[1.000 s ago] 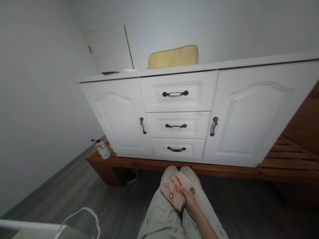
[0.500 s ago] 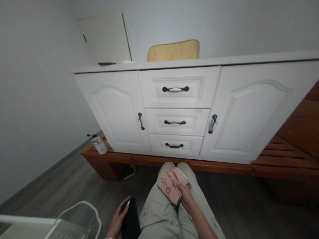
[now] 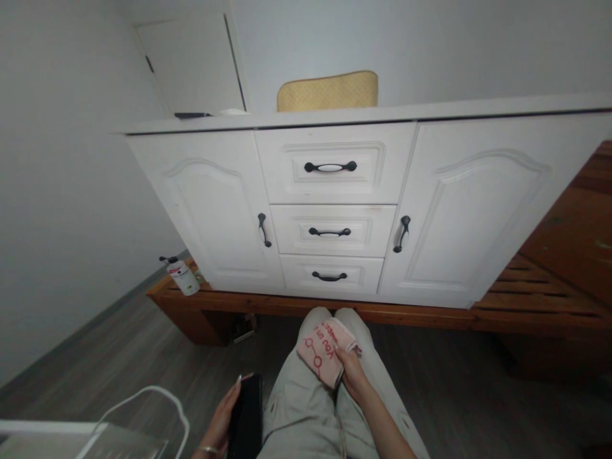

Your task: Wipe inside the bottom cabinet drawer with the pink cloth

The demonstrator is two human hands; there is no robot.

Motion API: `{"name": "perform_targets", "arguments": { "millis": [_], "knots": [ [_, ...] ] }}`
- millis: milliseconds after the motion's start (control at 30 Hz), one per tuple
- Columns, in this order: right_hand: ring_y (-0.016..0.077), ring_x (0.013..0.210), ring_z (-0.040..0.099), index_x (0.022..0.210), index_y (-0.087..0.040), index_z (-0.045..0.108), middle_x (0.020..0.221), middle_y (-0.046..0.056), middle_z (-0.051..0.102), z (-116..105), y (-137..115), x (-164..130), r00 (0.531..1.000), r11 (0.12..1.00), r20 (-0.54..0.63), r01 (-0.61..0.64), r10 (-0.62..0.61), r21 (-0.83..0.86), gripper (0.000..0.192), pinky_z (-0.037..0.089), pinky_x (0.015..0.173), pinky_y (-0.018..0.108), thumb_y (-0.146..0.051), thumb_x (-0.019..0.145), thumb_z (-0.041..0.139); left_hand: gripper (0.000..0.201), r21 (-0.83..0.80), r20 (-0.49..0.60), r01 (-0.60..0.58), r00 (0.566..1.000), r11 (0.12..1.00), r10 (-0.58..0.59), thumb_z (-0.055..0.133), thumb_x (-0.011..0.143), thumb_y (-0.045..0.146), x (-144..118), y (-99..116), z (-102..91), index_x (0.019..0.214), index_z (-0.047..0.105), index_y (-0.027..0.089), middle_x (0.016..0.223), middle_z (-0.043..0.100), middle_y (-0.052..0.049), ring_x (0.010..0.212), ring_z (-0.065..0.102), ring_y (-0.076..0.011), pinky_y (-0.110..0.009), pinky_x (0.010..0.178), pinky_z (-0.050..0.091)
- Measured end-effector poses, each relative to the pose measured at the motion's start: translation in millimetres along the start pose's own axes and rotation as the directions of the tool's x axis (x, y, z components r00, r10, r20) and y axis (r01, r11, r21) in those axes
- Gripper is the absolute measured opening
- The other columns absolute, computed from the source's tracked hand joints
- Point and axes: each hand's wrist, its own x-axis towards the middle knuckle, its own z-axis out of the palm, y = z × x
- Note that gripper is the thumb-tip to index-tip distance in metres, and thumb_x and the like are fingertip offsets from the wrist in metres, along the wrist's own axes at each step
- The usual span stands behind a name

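My left hand (image 3: 220,415) grips a black smartphone (image 3: 246,417) along its side, low in the view beside my left thigh. The phone is upright with its dark face toward me. Over my knees (image 3: 329,317) lies a folded pink cloth (image 3: 321,352) with red lettering and a red line drawing. My right hand (image 3: 351,370) is closed on the cloth's right side, thumb on top, the other fingers mostly hidden beneath it.
Ahead stands a white cabinet (image 3: 329,143) with drawers and two doors, on a brown wooden bench (image 3: 287,305). A pump bottle (image 3: 183,276) stands at the bench's left end. A yellow chair back (image 3: 327,92) shows behind. Bottom left are a white cable (image 3: 157,390) and white-edged surface (image 3: 52,428).
The view has shifted slightly, so the cabinet sits a little farther left. My left hand's fingers have slid a bit along the phone's edge. My right hand keeps its hold on the cloth.
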Motion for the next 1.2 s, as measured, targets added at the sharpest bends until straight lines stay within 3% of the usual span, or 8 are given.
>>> {"name": "perform_targets", "arguments": {
  "millis": [100,267,400,567,633,733,867,1200],
  "knots": [
    [0.0350,0.125,0.063,0.107,-0.020,0.075,0.109,0.012,0.079,-0.2,0.3,0.2,1.000,1.000,-0.003,0.012,-0.012,0.000,0.056,0.041,0.114,0.056,-0.038,0.056,0.089,0.059,0.035,0.027,-0.050,0.998,0.998,0.049,0.075,0.076,0.048,2.9,0.0,2.2,0.129,0.062,0.024,0.118,0.076,-0.007,0.099,0.075,-0.0224,-0.024,0.074,0.060],
    [0.0349,0.125,0.063,0.114,-0.019,0.072,0.114,0.013,0.078,-2.1,2.3,1.5,1.000,1.000,-0.004,0.010,-0.010,-0.007,0.060,0.042,0.113,0.057,-0.039,0.059,0.087,0.083,0.122,0.017,-0.150,0.989,0.981,0.149,0.091,0.057,0.040,5.2,3.7,7.1,0.132,0.058,0.026,0.113,0.077,-0.007,0.075,0.074,-0.0200,-0.026,0.063,0.059],
    [0.0338,0.122,0.065,0.116,-0.018,0.071,0.114,0.013,0.078,-4.9,4.3,3.5,1.000,1.000,0.004,0.007,-0.007,-0.007,0.060,0.043,0.112,0.056,-0.038,0.061,0.086,0.075,0.036,0.032,-0.069,0.997,0.997,0.068,0.082,0.069,0.043,4.3,11.9,9.8,0.137,0.054,0.028,0.108,0.079,-0.007,0.084,0.076,-0.0241,-0.028,0.067,0.060],
    [0.0333,0.120,0.067,0.113,-0.019,0.072,0.114,0.012,0.078,-6.3,5.2,4.2,1.000,1.000,0.001,0.010,-0.010,-0.008,0.057,0.043,0.113,0.055,-0.037,0.061,0.086,0.053,-0.009,0.016,-0.034,0.999,0.999,0.034,0.065,0.084,0.050,0.4,22.4,9.9,0.131,0.061,0.025,0.122,0.075,-0.005,0.098,0.074,-0.0182,-0.021,0.077,0.057],
    [0.0339,0.119,0.067,0.112,-0.020,0.073,0.116,0.012,0.077,-5.5,4.2,3.7,1.000,1.000,-0.001,0.012,-0.012,-0.008,0.057,0.042,0.114,0.056,-0.037,0.059,0.087,0.062,-0.007,0.047,-0.028,0.998,1.000,0.028,0.059,0.084,0.061,-1.7,25.4,10.6,0.135,0.057,0.026,0.116,0.077,-0.005,0.093,0.075,-0.0198,-0.025,0.075,0.058],
    [0.0356,0.118,0.067,0.109,-0.021,0.074,0.117,0.012,0.077,-3.1,1.1,2.5,1.000,1.000,0.009,0.003,-0.003,-0.012,0.056,0.042,0.113,0.057,-0.038,0.058,0.088,0.072,-0.001,0.076,-0.041,0.996,0.999,0.041,0.055,0.082,0.068,-2.7,27.6,11.5,0.140,0.052,0.025,0.089,0.079,-0.004,0.072,0.073,-0.0192,-0.026,0.061,0.055],
    [0.0362,0.114,0.069,0.110,-0.020,0.074,0.117,0.014,0.077,-0.5,-1.5,1.9,0.999,1.000,0.030,-0.019,0.019,-0.016,0.058,0.044,0.112,0.057,-0.037,0.057,0.089,0.075,0.027,0.073,-0.063,0.995,0.998,0.061,0.055,0.080,0.071,0.4,26.6,10.3,0.139,0.052,0.024,0.058,0.068,0.000,0.043,0.057,-0.0152,-0.022,0.043,0.041],
    [0.0324,0.115,0.069,0.111,-0.020,0.073,0.113,0.010,0.078,-3.9,4.1,3.9,1.000,1.000,-0.021,0.019,-0.019,-0.016,0.060,0.043,0.114,0.053,-0.037,0.056,0.088,0.075,0.060,0.039,-0.107,0.994,0.992,0.104,0.061,0.073,0.074,-0.8,21.7,7.5,0.132,0.056,0.028,0.061,0.066,0.001,0.043,0.052,-0.0136,-0.022,0.041,0.039]
  ]
}}
